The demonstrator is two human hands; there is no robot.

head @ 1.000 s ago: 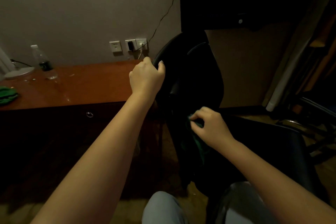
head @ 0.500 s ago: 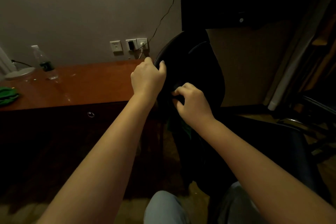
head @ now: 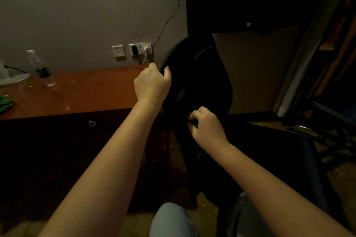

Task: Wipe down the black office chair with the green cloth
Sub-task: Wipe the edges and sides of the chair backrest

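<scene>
Beside wooden desk: chair wipe, two hands

Beside desk [head: 81, 94]: black office chair [head: 202, 82], backrest edge clasped by left hand [head: 152, 84]. Lower on backrest: green cloth [head: 195, 148], bunched, gripped in right hand [head: 207, 126], pressed against upholstery.

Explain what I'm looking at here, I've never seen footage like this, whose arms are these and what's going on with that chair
This is one camera worn on a person's head, looking forward and down, so the two bare arms are the wearer's own. The left hand grips the top edge of the black office chair to steady it. The right hand presses a green cloth against the chair's back to wipe it. Left of the chair is a wooden desk with a plastic bottle and something else green at its edge.
</scene>
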